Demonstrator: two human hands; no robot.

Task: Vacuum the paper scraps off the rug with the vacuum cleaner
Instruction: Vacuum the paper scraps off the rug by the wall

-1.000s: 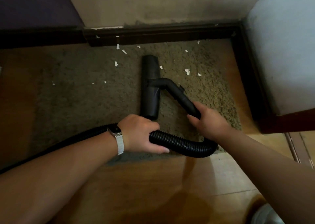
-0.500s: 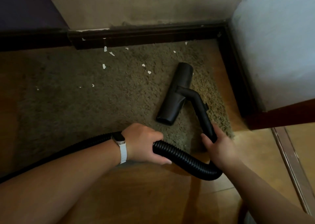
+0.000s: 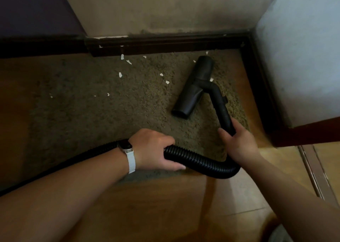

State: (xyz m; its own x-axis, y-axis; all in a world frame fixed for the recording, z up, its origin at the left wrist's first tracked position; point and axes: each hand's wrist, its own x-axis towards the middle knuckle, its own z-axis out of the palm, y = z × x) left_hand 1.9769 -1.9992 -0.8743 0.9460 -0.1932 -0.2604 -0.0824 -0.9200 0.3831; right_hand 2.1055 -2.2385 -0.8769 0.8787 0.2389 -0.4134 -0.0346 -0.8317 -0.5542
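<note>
A shaggy olive-brown rug [image 3: 110, 116] covers the floor in front of the wall. The black vacuum nozzle [image 3: 195, 87] lies on its right part, tilted, its far end toward the baseboard. My right hand [image 3: 237, 144] grips the rigid black tube [image 3: 221, 105] behind the nozzle. My left hand [image 3: 154, 149] grips the ribbed black hose [image 3: 200, 162], which curves between both hands. White paper scraps [image 3: 120, 74] lie scattered on the rug left of the nozzle, and more scraps [image 3: 122, 57] sit near the baseboard.
A dark baseboard [image 3: 165, 44] runs along the far wall and turns down the right side [image 3: 261, 87]. A pale wall [image 3: 303, 57] stands at right. Wooden floor [image 3: 165, 205] lies in front of the rug. The hose trails off left under my forearm.
The nozzle swung from the rug's middle to its right side, passing over the scraps that lay there. Over the last half second it has barely shifted.
</note>
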